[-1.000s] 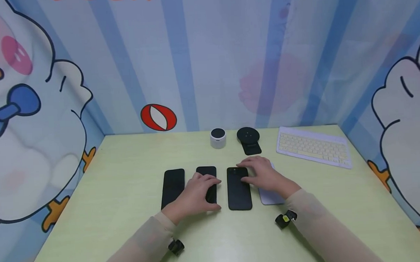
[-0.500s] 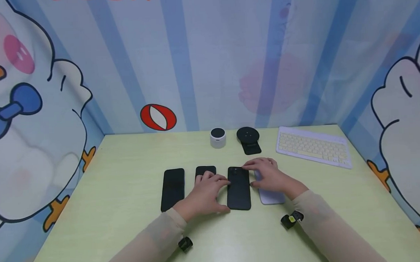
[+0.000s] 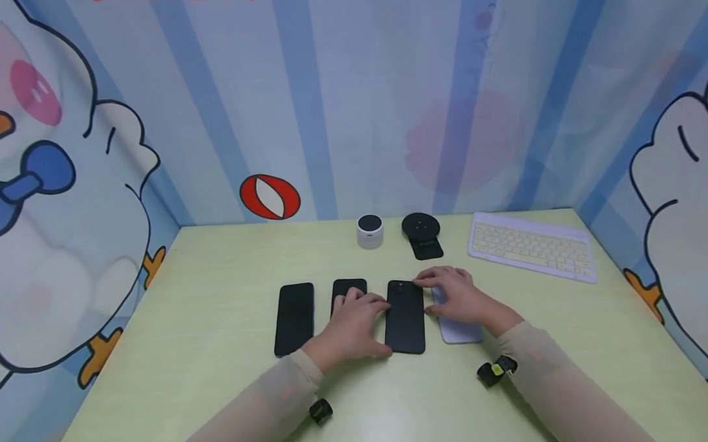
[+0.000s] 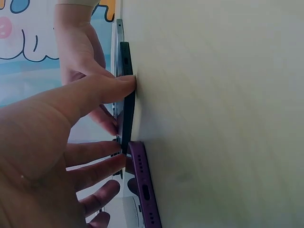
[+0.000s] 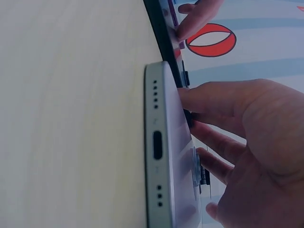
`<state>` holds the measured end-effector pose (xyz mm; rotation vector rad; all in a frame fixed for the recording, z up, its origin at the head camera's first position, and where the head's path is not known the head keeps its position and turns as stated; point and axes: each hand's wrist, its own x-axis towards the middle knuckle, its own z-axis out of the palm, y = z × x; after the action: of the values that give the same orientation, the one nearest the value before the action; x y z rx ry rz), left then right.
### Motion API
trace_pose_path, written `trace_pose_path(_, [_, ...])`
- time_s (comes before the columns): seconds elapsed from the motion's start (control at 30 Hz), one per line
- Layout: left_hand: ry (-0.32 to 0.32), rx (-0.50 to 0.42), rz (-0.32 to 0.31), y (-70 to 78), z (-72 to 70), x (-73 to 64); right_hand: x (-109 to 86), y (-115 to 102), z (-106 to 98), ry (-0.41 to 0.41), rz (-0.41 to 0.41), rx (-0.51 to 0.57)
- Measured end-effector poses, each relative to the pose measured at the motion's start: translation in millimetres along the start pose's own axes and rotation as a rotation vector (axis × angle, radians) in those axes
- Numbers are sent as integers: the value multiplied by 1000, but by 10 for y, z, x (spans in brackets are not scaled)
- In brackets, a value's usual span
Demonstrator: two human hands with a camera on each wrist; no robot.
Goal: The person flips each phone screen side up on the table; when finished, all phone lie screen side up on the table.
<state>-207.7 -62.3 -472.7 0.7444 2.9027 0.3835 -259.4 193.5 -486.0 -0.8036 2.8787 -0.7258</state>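
Note:
Several phones lie side by side on the table. My left hand (image 3: pixel 350 326) reaches over a purple-edged phone (image 4: pixel 146 190), its thumb and fingertips touching the left side and lower left corner of a black phone (image 3: pixel 406 323). From the other side, my right hand (image 3: pixel 455 297) rests its fingertips at that phone's upper right corner, the thumb close by its right edge. Beneath the right hand lies a lilac phone (image 3: pixel 460 331), partly covered. Farthest left is another dark phone (image 3: pixel 294 319), apart from both hands. Fingers of both hands are extended and loosely bent.
At the back of the pale table (image 3: pixel 215 265) stand a small white round speaker (image 3: pixel 370 233) and a black round-topped stand (image 3: pixel 422 231). A lilac keyboard (image 3: pixel 530 247) lies back right. A printed curtain (image 3: pixel 361 103) borders the table behind.
My left hand has moved right, from over the second phone to the black phone's left edge. My right hand has shifted right off the black phone's face to its right edge.

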Motion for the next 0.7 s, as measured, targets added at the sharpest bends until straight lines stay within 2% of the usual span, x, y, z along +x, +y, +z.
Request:
trace_pose_path(0.2, [13, -13, -18, 21, -9, -2, -6, -26, -3, 20, 25, 40])
trace_pose_path(0.7, [7, -55, -10, 3, -11, 7, -14, -42, -4, 49, 96, 131])
